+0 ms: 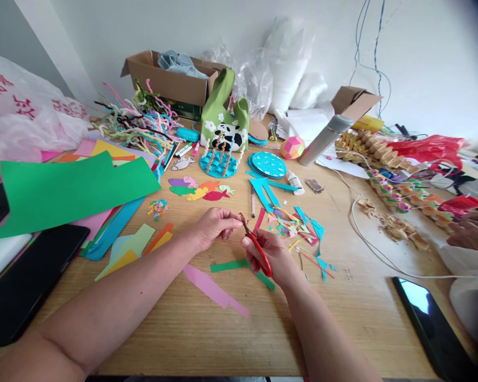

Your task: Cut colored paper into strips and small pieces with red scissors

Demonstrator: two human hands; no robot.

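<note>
Near edge of table (207,339): pink strip (213,286) at 6 o'clock from our hands, green strip (229,265) just beyond it. Our right hand (276,257) is closed through the handles of the red scissors (257,246), blades pointing to 11 o'clock. Our left hand (215,225) has its fingertips pressed together at the blade tips; what they pinch is too small to tell. Farther, at 12 o'clock: paper fish (201,190), then panda piece (227,132).

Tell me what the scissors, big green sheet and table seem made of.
Scissors: glossy red handles, likely plastic; dark blades, probably metal. Big green sheet: matte paper or thin card, thin cut edges. Table: light wood or laminate, grain showing.
</note>
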